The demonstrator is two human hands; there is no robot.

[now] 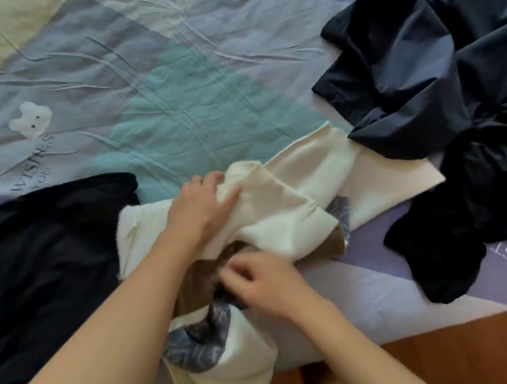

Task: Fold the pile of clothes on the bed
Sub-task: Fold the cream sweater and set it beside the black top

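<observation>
One cream garment [282, 207] (brown-lined), rumpled.

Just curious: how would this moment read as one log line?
left hand grips cream garment | right hand pinches its brown part | dark clothes unfolded

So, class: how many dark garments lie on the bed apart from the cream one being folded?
3: a flat black garment at left, a navy garment crumpled at upper right, a black one below it. Others may be hidden.
</observation>
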